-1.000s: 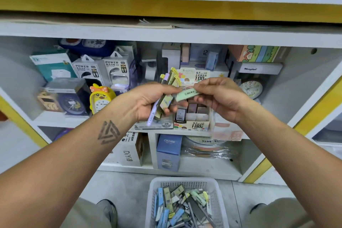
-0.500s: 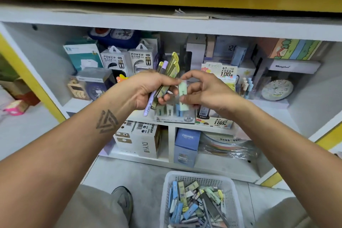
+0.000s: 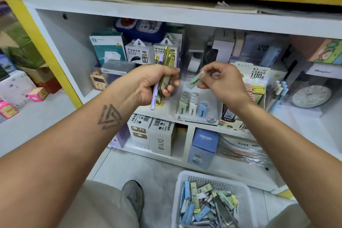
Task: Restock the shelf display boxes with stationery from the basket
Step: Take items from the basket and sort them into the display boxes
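Left hand [image 3: 151,84] grips a bundle of lead cases [image 3: 165,72]; right hand [image 3: 220,81] pinches a green case [image 3: 194,82] above the 2B display box [image 3: 196,111], power-bank boxes [image 3: 137,52] behind.

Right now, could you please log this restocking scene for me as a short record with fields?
left hand: grips a bundle of lead cases and a purple pen
right hand: pinches one green case, apart from the bundle
display box: on the shelf below the green case, marked 2B, with green, white and blue cases upright in it
basket: on the floor, white, holding mixed stationery
second box: right of the display box, marked 0.7 HB
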The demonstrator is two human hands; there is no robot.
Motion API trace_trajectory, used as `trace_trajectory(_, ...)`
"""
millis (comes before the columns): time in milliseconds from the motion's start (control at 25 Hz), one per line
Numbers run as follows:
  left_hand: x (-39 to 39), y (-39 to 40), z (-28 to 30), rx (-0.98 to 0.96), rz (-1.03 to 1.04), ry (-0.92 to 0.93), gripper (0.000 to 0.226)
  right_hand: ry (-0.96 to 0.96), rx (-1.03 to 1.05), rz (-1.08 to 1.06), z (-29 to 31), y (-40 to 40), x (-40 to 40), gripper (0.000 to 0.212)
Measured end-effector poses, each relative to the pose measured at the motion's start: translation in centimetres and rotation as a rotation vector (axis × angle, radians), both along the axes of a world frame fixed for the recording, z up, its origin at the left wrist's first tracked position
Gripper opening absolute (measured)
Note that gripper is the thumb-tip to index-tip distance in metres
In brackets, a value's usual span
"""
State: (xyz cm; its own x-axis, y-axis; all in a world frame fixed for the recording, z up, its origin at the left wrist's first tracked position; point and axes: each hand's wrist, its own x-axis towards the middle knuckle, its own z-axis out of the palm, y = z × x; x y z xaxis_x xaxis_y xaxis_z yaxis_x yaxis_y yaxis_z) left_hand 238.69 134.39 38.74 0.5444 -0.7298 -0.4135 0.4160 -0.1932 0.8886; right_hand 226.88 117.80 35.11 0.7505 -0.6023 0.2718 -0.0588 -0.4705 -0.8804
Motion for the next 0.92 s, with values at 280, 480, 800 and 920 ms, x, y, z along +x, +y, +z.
trace_trajectory(280, 0.6, 0.4, 0.1, 0.014, 0.012, 0.000, 0.017, 0.179, -0.688, -0.059, -3.3, -0.1, 3.0, 0.011)
trace_trajectory(480, 0.7, 0.5, 0.0, 0.030, -0.008, -0.003, 0.016, 0.284, -0.717, -0.026, -4.3, -0.1, 4.1, 0.009)
trace_trajectory(800, 0.1, 0.3, 0.1, 0.015, -0.050, 0.027, 0.016, 0.498, -0.749, 0.038, -3.8, -0.1, 4.2, 0.021)
trace_trajectory(920, -0.5, 0.0, 0.3, 0.012, -0.102, 0.053, 0.020, 0.472, -0.622, 0.081, -2.5, 0.3, 3.6, 0.032)
